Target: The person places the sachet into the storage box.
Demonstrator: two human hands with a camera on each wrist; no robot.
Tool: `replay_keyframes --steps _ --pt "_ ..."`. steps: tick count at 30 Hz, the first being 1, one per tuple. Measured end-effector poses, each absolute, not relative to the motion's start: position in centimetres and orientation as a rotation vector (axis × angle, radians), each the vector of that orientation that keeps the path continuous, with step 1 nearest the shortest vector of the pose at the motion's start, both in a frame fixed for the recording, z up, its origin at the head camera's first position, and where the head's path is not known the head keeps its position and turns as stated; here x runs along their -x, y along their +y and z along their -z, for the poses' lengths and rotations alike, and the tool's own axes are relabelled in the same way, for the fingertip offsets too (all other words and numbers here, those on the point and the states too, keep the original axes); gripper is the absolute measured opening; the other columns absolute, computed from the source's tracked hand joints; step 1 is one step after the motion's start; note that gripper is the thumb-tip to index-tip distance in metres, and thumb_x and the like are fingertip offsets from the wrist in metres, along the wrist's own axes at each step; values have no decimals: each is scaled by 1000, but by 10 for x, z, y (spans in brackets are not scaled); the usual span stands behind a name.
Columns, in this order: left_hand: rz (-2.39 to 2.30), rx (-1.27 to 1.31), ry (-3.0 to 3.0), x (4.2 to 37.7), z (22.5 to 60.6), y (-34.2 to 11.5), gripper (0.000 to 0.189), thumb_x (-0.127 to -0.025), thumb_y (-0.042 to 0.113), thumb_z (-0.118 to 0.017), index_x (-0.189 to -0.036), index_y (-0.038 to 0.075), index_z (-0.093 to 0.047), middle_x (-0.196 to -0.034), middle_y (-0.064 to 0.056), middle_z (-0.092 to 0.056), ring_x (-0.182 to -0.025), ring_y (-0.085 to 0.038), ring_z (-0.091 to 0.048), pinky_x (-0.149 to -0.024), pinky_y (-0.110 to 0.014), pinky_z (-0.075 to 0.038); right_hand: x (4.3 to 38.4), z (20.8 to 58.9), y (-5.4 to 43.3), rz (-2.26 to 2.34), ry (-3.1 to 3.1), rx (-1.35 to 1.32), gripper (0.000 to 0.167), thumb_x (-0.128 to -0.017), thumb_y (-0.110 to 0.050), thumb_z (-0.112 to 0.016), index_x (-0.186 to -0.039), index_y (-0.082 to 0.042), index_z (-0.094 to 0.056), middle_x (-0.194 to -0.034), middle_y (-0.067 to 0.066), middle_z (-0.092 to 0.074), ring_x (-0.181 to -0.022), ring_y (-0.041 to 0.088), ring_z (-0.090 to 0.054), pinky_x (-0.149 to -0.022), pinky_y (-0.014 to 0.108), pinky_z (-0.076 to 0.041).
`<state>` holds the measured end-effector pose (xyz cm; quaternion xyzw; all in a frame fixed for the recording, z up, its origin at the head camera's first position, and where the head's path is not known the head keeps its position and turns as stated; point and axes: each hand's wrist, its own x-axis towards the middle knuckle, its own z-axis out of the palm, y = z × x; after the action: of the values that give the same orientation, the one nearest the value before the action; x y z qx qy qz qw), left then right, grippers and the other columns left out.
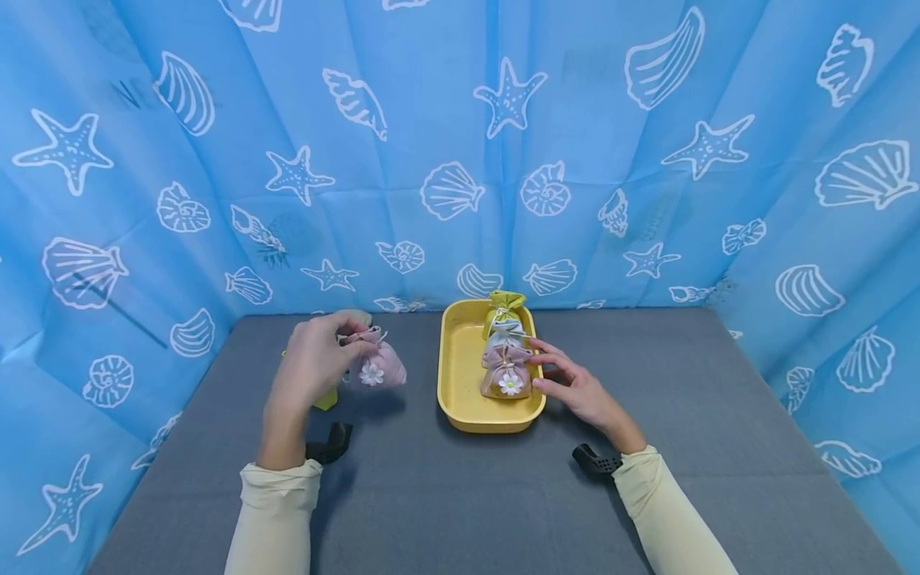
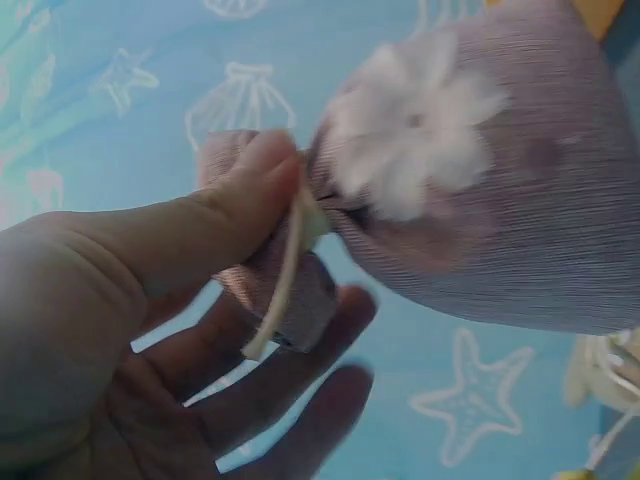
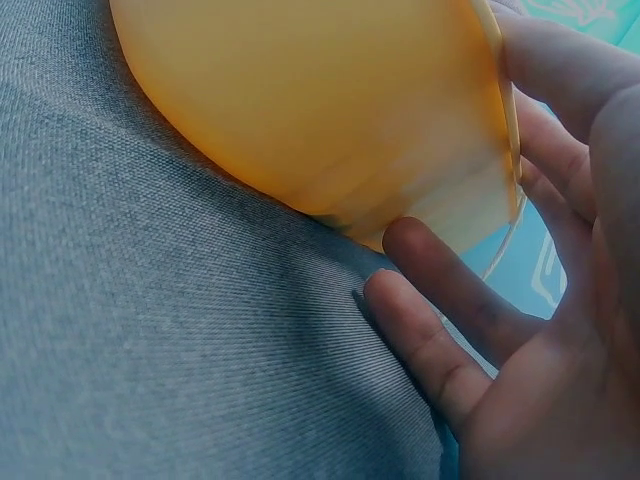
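The left hand [image 1: 314, 359] pinches thumb-to-finger, while the right hand [image 1: 578, 391] (fingers spread) extends inward.

Pinched by the gathered neck in the left fingers [image 2: 285, 385]: a mauve cloth pouch [image 1: 388, 366] with a white flower and pale drawstring, tilted, lifted above the gray surface [image 1: 446, 495]. Flat on that surface, just to the right: a yellow round-cornered tray [image 1: 460, 375], with the right fingers [image 3: 455, 285] at its right rim. Lined up inside along that same side: a yellow-green pouch [image 1: 507, 301] farthest, a pale blue pouch [image 1: 505, 331] between, a second mauve pouch [image 1: 493, 382], white-flowered, nearest.
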<state>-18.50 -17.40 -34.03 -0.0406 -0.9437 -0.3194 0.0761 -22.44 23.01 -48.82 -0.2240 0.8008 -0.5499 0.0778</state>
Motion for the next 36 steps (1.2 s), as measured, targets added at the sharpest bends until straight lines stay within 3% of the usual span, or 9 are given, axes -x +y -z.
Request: replay_keyframes --steps 1,9,19,25,29,36 --pt "959 140 -2812 186 337 -172 19 -93 26 -76 -106 13 -74 -98 -6 -75 -77 -22 -61 -58 -32 -48 225 488 230 1648 2398 671 36 -103 -22 -62 -138 -15 -59 -170 2 -27 -146 33 -39 -104 22 -46" --pt "1098 227 -2643 205 321 -156 24 -94 27 -75 -113 12 -73 -103 -7 -74 -97 -22 -69 -80 -41 -59 225 488 232 1645 2394 668 37 -103 -23 -61 -139 -14 -58 -170 2 -26 -142 38 -44 -103 21 -46" --pt "1127 268 -2625 240 304 -123 25 -93 30 -76 -112 15 -73 -103 -3 -74 -94 -20 -68 -72 -35 -55 225 488 234 1665 2386 672 37 -103 -21 -61 -139 -14 -58 -170 3 -26 -144 36 -42 -104 21 -46" --pt "1105 263 -2683 265 305 -104 23 -91 31 -78 -107 14 -73 -101 -3 -75 -91 -20 -69 -74 -37 -58 226 490 232 1665 2379 685 36 -103 -21 -61 -138 -17 -58 -170 1 -26 -144 34 -41 -104 20 -46" --pt "1067 264 -2705 278 308 -93 23 -90 30 -79 -105 13 -73 -100 -4 -76 -89 -21 -69 -75 -37 -57 227 491 231 1664 2380 685 35 -103 -22 -62 -138 -19 -58 -170 0 -27 -143 28 -42 -105 21 -45" --pt "1007 306 -2794 300 319 -71 20 -91 23 -79 -105 10 -75 -101 -6 -76 -92 -21 -69 -78 -35 -58 227 492 232 1672 2382 686 37 -102 -21 -62 -138 -14 -58 -169 -2 -28 -140 5 -42 -107 22 -45"
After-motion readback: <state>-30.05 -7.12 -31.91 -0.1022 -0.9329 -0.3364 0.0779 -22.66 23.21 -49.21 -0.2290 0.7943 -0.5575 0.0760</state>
